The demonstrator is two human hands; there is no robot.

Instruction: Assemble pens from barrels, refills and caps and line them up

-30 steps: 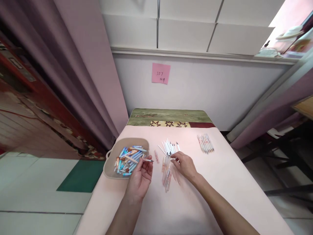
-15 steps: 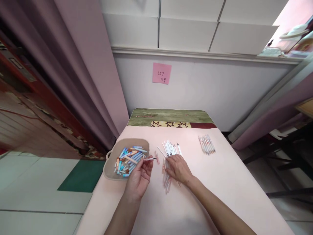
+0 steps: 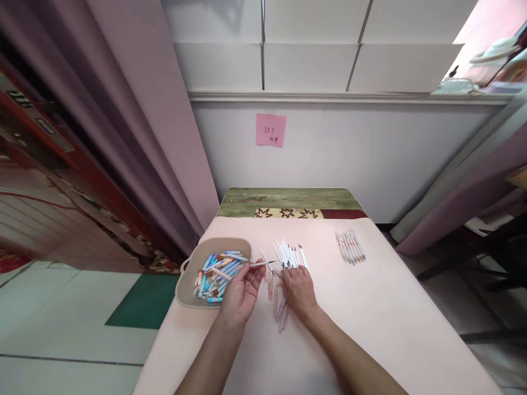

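Note:
A slim pen refill (image 3: 263,264), white with a dark thin tip, is pinched between the thumb and fingers of my left hand (image 3: 242,291). It points right, toward my other hand. With fingers curled down, my right hand (image 3: 300,288) is at the near end of a bundle of white pen refills (image 3: 288,252) with black tips. A blurred pale thing shows by its fingertips; what they grip is hidden. Just left of and below this hand, clear pinkish pen barrels (image 3: 282,318) lie on the pink tabletop (image 3: 329,340).
A beige bin (image 3: 187,299) holding several blue, orange and brown pen parts (image 3: 224,274) stands at the table's left. A row of assembled-looking clear pens (image 3: 349,247) lies at the right. A pink note (image 3: 270,130) is stuck on the wall behind.
My left hand has moved right with the refill, closer to the bundle. My right hand's fingers have curled more at the bundle's near end. The view has shifted slightly.

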